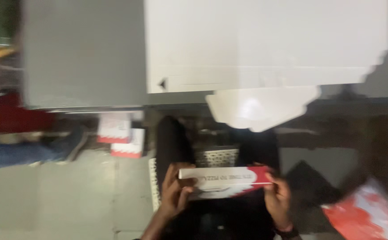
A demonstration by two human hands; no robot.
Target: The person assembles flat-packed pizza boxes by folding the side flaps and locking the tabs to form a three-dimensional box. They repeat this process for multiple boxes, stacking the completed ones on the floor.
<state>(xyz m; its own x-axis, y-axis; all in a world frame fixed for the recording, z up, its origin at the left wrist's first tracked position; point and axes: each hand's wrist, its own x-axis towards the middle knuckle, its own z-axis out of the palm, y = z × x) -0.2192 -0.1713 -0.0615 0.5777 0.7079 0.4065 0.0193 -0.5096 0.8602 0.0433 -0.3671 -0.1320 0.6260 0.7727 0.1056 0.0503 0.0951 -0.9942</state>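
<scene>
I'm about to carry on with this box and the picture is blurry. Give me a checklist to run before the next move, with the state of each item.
1. Left hand grips the box at its left end: ok.
2. Right hand grips its right end: ok.
3. Box closed and flat: cannot tell, too blurred.
4. Room on the grey table beside the white flat cardboard: ok.
5. White flap overhangs the table edge above the box: not ok.
6. Floor nearby: more boxes and another person's leg at left: not ok.

1 folded red-and-white box held, 2 more on the floor, 1 flat white cardboard sheet.
</scene>
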